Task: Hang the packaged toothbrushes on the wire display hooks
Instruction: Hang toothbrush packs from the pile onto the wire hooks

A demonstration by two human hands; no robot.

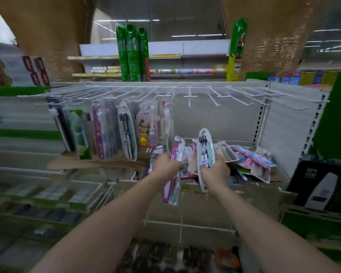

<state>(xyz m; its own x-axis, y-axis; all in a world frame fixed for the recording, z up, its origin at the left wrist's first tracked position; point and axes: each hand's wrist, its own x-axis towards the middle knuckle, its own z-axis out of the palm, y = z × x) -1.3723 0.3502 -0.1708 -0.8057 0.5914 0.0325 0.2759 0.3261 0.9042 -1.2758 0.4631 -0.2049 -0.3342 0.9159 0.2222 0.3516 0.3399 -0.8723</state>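
Note:
My left hand (166,164) grips a pink-and-purple toothbrush pack (175,150) upright above the shelf. My right hand (215,170) grips an oval blister pack of dark toothbrushes (204,146), also upright. Both packs are held below the row of white wire hooks (189,95). Several toothbrush packs (124,129) hang from the hooks on the left half of the row. The hooks from the middle to the right are bare. A loose pile of toothbrush packs (252,160) lies on the shelf just behind and right of my hands.
Green cartons (133,54) stand on the top shelf above the hooks, with a yellow-green one (236,50) further right. A black box (321,186) sits at the right. A wire rack (187,223) juts out below my forearms. Cardboard (98,162) lines the shelf.

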